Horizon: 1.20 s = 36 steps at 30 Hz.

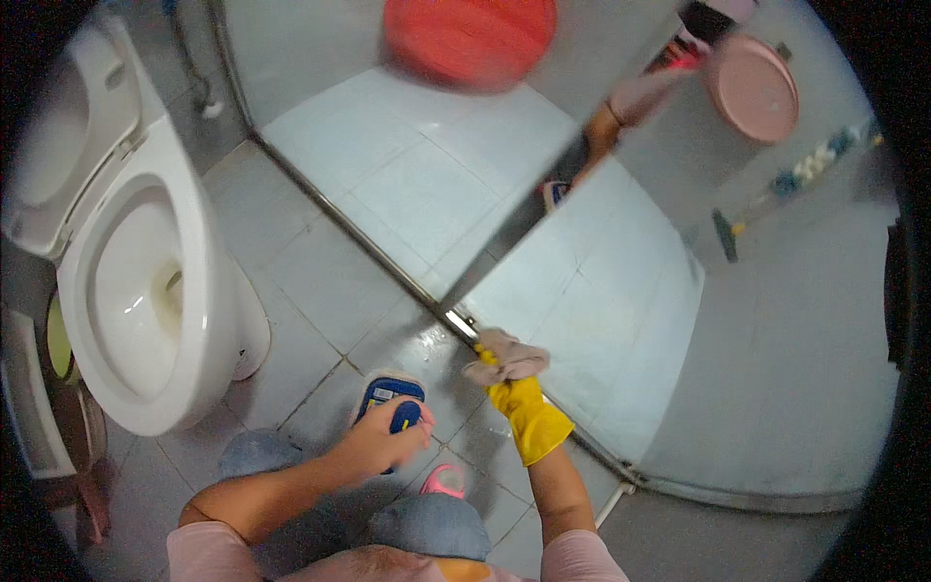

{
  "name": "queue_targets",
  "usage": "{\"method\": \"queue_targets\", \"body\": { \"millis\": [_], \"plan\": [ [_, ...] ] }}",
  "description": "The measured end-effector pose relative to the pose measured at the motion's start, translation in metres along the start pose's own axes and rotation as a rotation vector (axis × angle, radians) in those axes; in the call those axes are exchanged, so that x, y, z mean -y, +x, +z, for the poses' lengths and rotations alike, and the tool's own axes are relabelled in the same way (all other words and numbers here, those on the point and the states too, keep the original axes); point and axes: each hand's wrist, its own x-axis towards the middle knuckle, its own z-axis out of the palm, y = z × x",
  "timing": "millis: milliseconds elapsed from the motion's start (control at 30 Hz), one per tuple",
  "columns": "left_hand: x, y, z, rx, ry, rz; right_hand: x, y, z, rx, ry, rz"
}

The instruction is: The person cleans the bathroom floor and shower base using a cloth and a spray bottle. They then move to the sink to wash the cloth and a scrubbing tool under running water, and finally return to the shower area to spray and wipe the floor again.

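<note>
R hand point(509, 373): yellow glove, squeezing pink rag point(506, 354) on glass door point(572, 281) edge, to rub.
L hand point(388, 436): bare, wrapped round blue bottle point(393, 400), kept near rag.

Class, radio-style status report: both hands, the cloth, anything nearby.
Left hand bare, on blue slipper. Right hand, yellow glove, presses cloth to glass door. Toilet left.

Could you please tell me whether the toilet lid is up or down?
Up. The toilet lid is tilted back behind the toilet bowl, whose inside shows fully.
</note>
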Motion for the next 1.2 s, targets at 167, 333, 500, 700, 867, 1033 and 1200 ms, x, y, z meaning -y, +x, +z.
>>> {"method": "queue_targets", "body": {
  "millis": [167, 333, 500, 700, 867, 1033, 1200],
  "plan": [
    [0.0, -0.014, -0.014, -0.011, -0.077, 0.163, 0.161, -0.036, 0.186, -0.087, -0.736, -0.431],
    [0.006, -0.019, -0.033, 0.034, -0.132, 0.23, 0.345, -0.029, 0.311, -0.289, -1.473, -1.49],
    [0.007, -0.034, -0.046, 0.072, -0.141, 0.297, 0.359, 0.03, 0.339, -0.751, -1.982, -1.548],
    [0.001, -0.053, -0.059, -0.001, -0.166, 0.351, 0.187, 0.106, 0.314, -0.284, -2.318, -1.29],
    [-0.011, -0.065, -0.071, 0.076, -0.176, 0.368, 0.087, 0.103, 0.2, 0.142, -2.182, -0.756],
    [-0.005, -0.047, -0.077, 0.048, -0.222, 0.375, 0.283, 0.054, 0.337, -0.476, -2.218, -1.359],
    [-0.007, -0.034, -0.08, 0.098, -0.182, 0.261, 0.481, 0.03, 0.45, -0.7, -1.933, -1.981]
  ]
}}
